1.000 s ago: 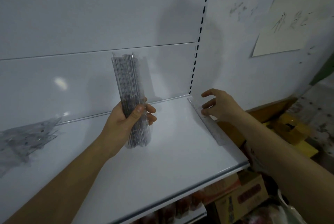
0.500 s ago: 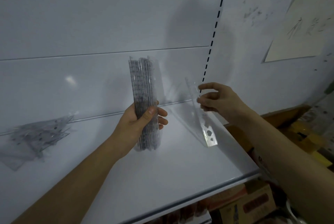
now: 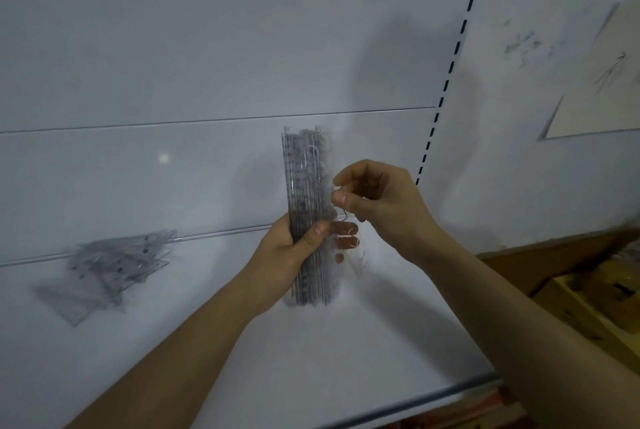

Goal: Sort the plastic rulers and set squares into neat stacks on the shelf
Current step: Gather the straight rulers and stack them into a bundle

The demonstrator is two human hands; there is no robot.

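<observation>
My left hand (image 3: 294,255) grips an upright bundle of clear plastic rulers (image 3: 304,186), its lower end resting on the white shelf (image 3: 363,352). My right hand (image 3: 374,196) pinches a clear ruler (image 3: 346,245) by its upper end and holds it against the right side of the bundle; it is nearly invisible and blurred. A loose pile of clear set squares (image 3: 114,265) lies on the shelf at the left, by the back panel.
The shelf's front edge (image 3: 433,397) runs along the bottom right. A slotted upright (image 3: 450,71) stands at the shelf's right end. Cardboard boxes (image 3: 588,304) sit lower right, and a paper sheet (image 3: 602,92) hangs on the wall.
My right hand lifted a clear ruler from the shelf's right edge and carried it left to the bundle. My left hand kept holding the bundle upright.
</observation>
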